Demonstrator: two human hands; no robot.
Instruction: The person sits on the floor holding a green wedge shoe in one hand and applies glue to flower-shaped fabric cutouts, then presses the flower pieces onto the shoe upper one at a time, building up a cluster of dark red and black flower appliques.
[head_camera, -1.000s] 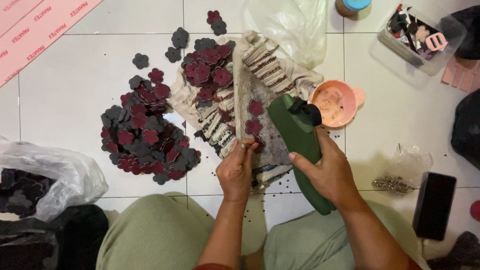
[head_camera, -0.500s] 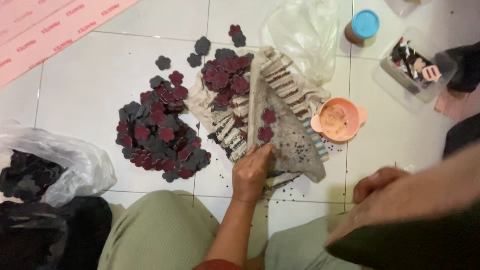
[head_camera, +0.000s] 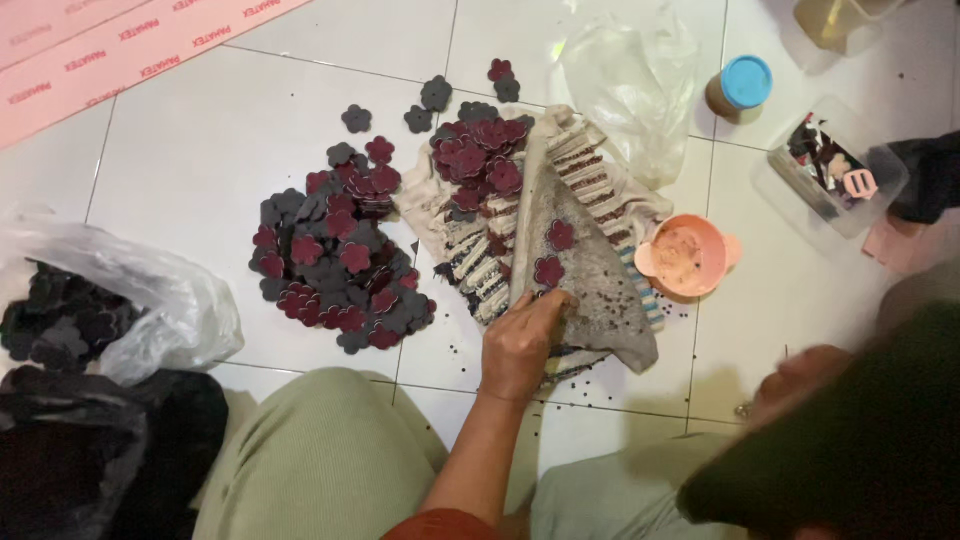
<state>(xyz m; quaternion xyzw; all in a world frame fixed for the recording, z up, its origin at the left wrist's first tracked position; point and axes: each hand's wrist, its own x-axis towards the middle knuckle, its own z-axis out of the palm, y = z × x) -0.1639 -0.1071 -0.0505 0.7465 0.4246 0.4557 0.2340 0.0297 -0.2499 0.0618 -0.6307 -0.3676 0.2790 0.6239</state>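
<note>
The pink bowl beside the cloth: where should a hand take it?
Take the pink bowl by the small ear on its right rim, coming from the right. It stands upright and open, and its left side sits close against the striped cloth.

A grey speckled folded cloth (head_camera: 590, 275) lies on a striped woven mat (head_camera: 500, 250) on the white tiled floor (head_camera: 200, 150). Left of the mat sits a heap of dark red and black flower-shaped cutouts (head_camera: 335, 265); more lie on the mat's far end. Right of the cloth stands a small orange plastic bowl (head_camera: 688, 256). Beyond it stands a blue-lidded jar (head_camera: 740, 88), with a clear plastic box (head_camera: 830, 175) further right.
</note>
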